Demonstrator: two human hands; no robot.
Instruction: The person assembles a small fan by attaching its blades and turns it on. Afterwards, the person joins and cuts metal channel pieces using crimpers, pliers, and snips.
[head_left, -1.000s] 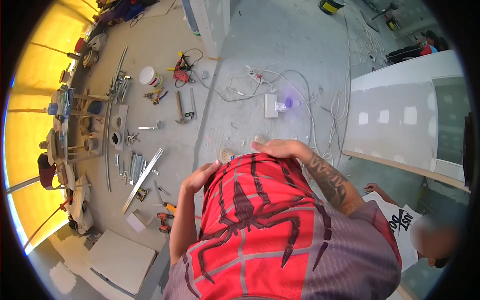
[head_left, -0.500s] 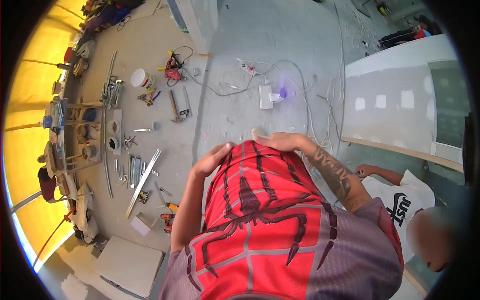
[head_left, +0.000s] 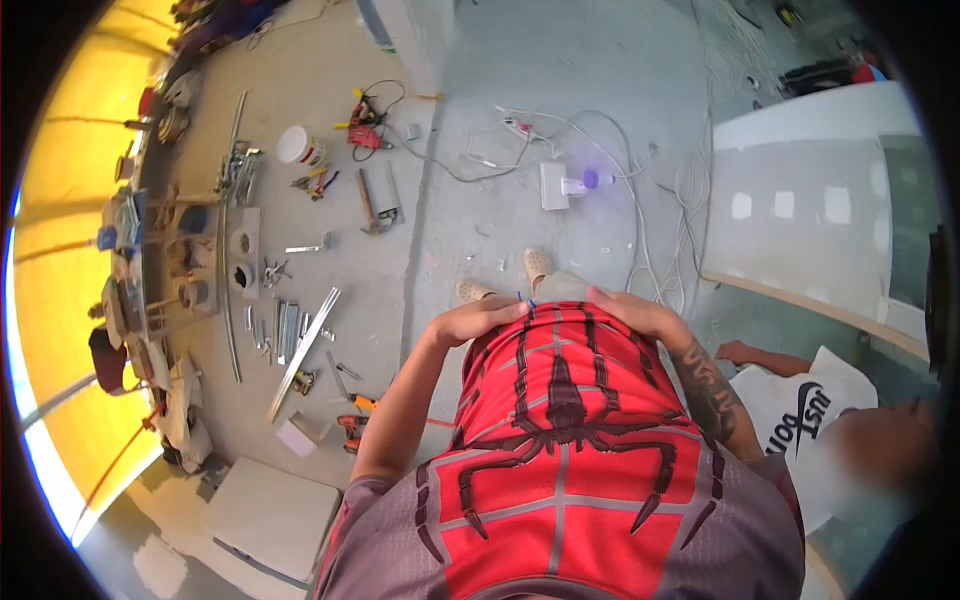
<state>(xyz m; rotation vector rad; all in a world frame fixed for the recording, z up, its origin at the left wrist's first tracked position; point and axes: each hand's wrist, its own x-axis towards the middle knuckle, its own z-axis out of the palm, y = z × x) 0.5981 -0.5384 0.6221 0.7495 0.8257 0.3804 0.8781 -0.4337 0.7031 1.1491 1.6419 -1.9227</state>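
The hem of my red and grey shirt, printed with a black spider, is gathered at my waist. At its left side my left hand is closed, fingers on the cloth, with a small blue bit by the fingertips that I cannot make out. My right hand grips the hem on the other side, thumb on top; its other fingers are mostly hidden. Light-coloured trousers show between the hands, and beige clogs are on my feet below.
On the floor lie a hammer, a red corded drill, metal profiles and a white bucket. Cables run ahead to the right. A person in a white shirt is close on my right, beside a plasterboard panel.
Both hands have shifted inward along the shirt hem, the left one most. My view has swung slightly, so floor things sit further right, and both clogs now show.
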